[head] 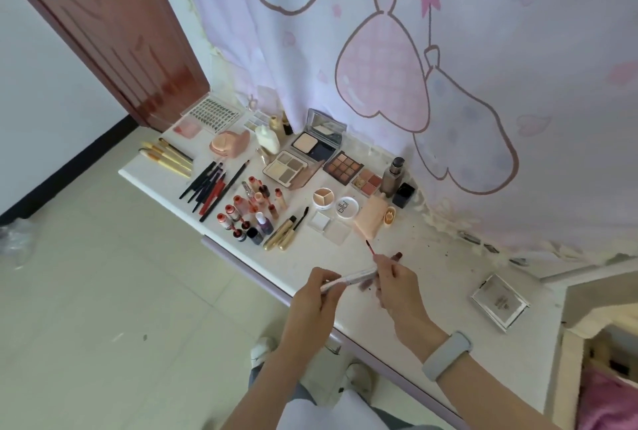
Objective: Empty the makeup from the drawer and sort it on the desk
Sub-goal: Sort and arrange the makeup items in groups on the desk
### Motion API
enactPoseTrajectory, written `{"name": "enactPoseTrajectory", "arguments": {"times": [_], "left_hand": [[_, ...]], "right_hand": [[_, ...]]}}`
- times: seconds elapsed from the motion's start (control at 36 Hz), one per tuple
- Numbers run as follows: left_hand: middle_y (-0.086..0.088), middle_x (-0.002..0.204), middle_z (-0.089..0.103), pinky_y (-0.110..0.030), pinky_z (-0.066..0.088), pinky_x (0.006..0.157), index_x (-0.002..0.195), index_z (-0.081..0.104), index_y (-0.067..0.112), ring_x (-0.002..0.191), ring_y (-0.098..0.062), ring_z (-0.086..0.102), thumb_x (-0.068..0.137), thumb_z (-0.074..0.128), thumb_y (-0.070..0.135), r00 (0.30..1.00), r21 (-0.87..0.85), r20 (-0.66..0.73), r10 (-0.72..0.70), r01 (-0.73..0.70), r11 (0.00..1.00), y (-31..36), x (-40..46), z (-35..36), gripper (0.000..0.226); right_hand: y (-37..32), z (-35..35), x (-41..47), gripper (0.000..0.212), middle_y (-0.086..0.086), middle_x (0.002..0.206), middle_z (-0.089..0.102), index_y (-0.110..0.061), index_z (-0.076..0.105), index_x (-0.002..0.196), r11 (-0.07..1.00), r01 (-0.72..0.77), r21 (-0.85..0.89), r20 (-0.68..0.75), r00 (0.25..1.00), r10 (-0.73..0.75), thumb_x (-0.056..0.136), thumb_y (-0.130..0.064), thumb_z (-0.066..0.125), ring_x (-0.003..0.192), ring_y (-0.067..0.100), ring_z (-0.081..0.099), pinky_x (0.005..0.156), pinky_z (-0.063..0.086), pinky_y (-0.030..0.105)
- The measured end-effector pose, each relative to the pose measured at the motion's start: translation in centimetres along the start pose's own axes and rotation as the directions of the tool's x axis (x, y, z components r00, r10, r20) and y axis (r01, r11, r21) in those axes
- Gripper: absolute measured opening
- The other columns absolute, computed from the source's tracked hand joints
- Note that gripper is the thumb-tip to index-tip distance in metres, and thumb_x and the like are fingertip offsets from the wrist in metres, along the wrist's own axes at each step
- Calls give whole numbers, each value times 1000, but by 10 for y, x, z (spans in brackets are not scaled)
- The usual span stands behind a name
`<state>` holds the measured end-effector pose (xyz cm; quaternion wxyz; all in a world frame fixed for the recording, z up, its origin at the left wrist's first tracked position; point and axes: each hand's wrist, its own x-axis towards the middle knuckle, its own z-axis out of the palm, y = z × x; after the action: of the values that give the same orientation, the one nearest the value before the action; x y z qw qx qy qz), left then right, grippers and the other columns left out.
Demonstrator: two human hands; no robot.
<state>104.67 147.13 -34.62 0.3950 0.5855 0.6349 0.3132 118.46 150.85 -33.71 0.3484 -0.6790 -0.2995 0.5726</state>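
Note:
Over the near edge of the white desk [431,291], my left hand [312,305] grips a clear lip gloss tube [355,276]. My right hand [397,286] pinches the tube's thin applicator wand [370,247], pulled out and pointing up-left, and also seems to hold a dark cap. Sorted makeup lies further along the desk: pencils [210,188], gold-handled brushes [165,155], small lip bottles [248,208], gold mascara [283,234], eyeshadow palettes [343,167], compacts [314,146] and round pots [324,198].
A silver boxed item [500,302] lies alone on the desk at right. A pink curtain [414,67] hangs behind the desk, a brown door [103,26] stands at left. An open compartment with pink cloth [607,402] is at the lower right. Tiled floor lies below.

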Motion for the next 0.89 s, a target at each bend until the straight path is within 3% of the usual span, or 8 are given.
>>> {"name": "enactPoseTrajectory", "arguments": {"times": [0.08, 0.17, 0.31, 0.39, 0.47, 0.61, 0.75, 0.89], "left_hand": [[8, 55, 41, -20, 30, 47, 78, 51, 23, 46, -6, 33, 95, 50, 20, 991, -119, -1, -131, 130, 984, 0, 2, -7, 17], [1, 52, 36, -29, 32, 51, 70, 59, 13, 49, -14, 32, 96, 47, 27, 958, -250, 4, -286, 278, 928, -2, 7, -18, 32], [2, 45, 35, -15, 30, 44, 54, 64, 11, 41, -9, 31, 91, 50, 45, 931, -192, 20, -364, 361, 912, -14, 16, -39, 52], [10, 37, 32, -11, 29, 42, 53, 63, 11, 36, -5, 30, 90, 52, 48, 944, -56, 55, -326, 329, 943, -18, 18, -43, 54], [10, 36, 30, -10, 28, 45, 51, 59, 9, 34, -6, 29, 88, 50, 53, 938, 60, 153, -310, 305, 951, -21, 20, -48, 58], [7, 46, 39, -14, 35, 52, 51, 57, 18, 38, -5, 32, 88, 41, 62, 827, 131, 395, -400, 380, 915, -23, 20, -58, 60], [4, 52, 33, -18, 30, 47, 54, 43, 18, 44, -12, 25, 91, 40, 60, 717, -78, 550, -428, 555, 828, -21, 19, -64, 56], [0, 53, 33, -20, 35, 48, 57, 47, 14, 45, -13, 33, 91, 37, 61, 673, -196, 622, -401, 629, 752, -28, 15, -68, 59]], "right_hand": [[-6, 3, -1, 23, 6, 72, 51, -12, 64, 102, 994, 109, 3, 50, 993, -109, 98, -16, 41, 64, 16, 49, 44, 36, 12], [-8, 4, -4, 25, -2, 61, 43, -15, 65, 94, 965, 255, -55, 160, 957, -243, 97, -11, 41, 61, 18, 43, 57, 41, 25], [-11, -3, -5, 26, -2, 77, 58, -26, 54, 87, 853, 425, -303, 470, 845, -254, 95, -5, 41, 70, 7, 56, 69, 49, 26], [-11, -9, -2, 13, -9, 82, 60, -28, 46, 107, 582, 576, -574, 622, 769, -148, 98, -22, 39, 72, 4, 57, 77, 52, 30], [-11, -7, -1, 36, -7, 95, 56, -24, 37, 136, 197, 747, -635, 747, 659, -90, 101, -29, 31, 84, 10, 51, 73, 42, 25], [-13, -10, 19, 25, -7, 84, 55, -25, 60, 95, -286, 814, -505, 853, 420, -311, 93, -28, 35, 75, 13, 50, 65, 25, 22], [-15, -4, 32, 10, -6, 84, 54, -25, 62, 84, -370, 823, -431, 839, 214, -501, 76, -24, 69, 79, 12, 38, 68, 19, 24], [-16, 4, 36, 15, -5, 84, 56, -23, 62, 87, -333, 843, -421, 803, 176, -570, 74, -21, 70, 82, 13, 41, 71, 24, 24]]}}
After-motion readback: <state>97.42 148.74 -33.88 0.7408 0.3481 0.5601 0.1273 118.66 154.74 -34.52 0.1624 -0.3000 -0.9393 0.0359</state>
